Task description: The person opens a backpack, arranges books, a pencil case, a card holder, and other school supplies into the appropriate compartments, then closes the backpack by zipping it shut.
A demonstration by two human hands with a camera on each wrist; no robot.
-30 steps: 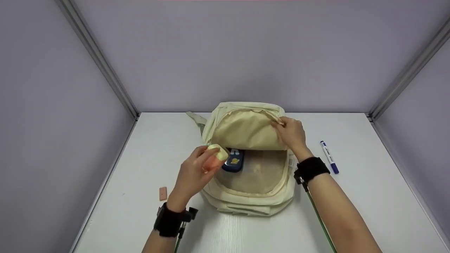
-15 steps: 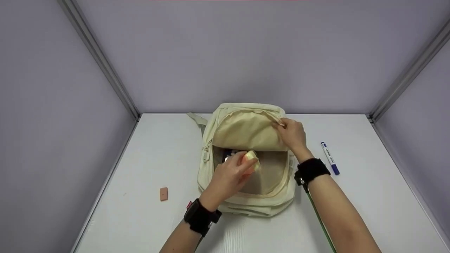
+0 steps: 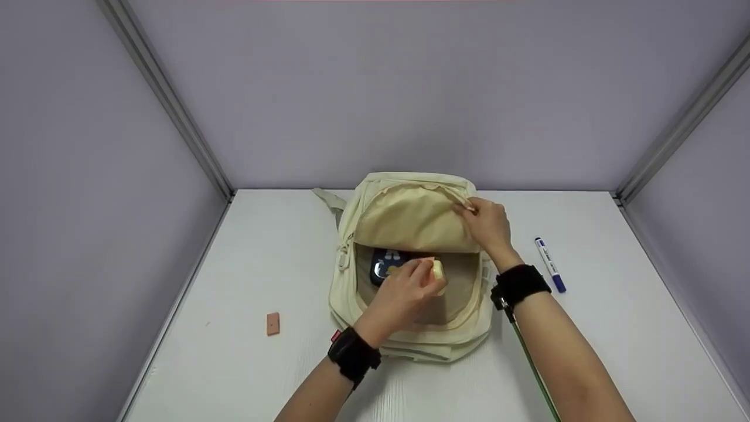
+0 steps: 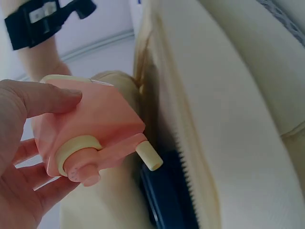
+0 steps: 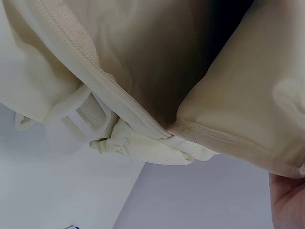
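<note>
While right hand (image 3: 487,225) holds flap, backpack (image 3: 351,293) contains dark case (image 3: 384,264), pink sharpener (image 4: 90,136).

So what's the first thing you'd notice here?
The cream backpack lying open in the middle of the white table. The right hand holds its flap up, and the left hand holds a pink sharpener in the opening, beside a dark blue case. A blue marker lies to the right.
</note>
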